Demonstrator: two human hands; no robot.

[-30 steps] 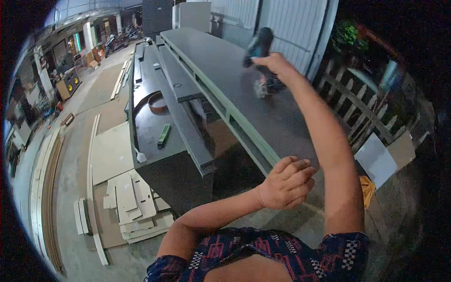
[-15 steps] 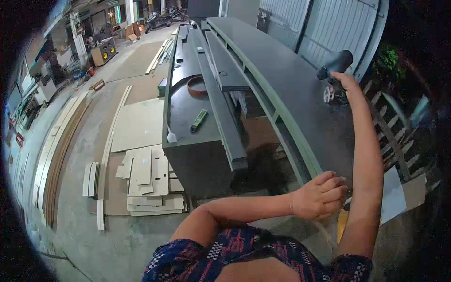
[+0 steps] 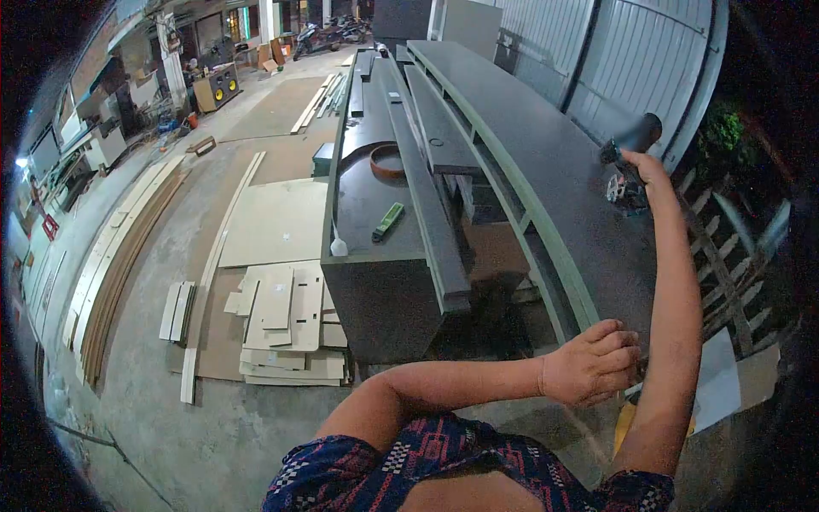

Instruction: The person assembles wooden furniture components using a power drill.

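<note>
My right hand is stretched far forward, wrapped round a black handheld power tool with a rounded body; part of it is blurred. That tool rests on the top of a long dark board assembly with green-edged sides, close to its right edge. Nearer to me, my left hand is curled closed at the near end of the same assembly. Whatever its fingers may hold is hidden. Something yellow partly shows below it, behind my right arm.
Left of the assembly stands a dark cabinet bearing a green utility knife, a coil of brown edge banding and long dark strips. Pale cut panels and long strips lie on the floor. A wooden fence is at right.
The view has swung slightly left, so everything appears further right. The power tool in my right hand seems a little nearer to me along the board. My left hand stays closed in about the same place.
</note>
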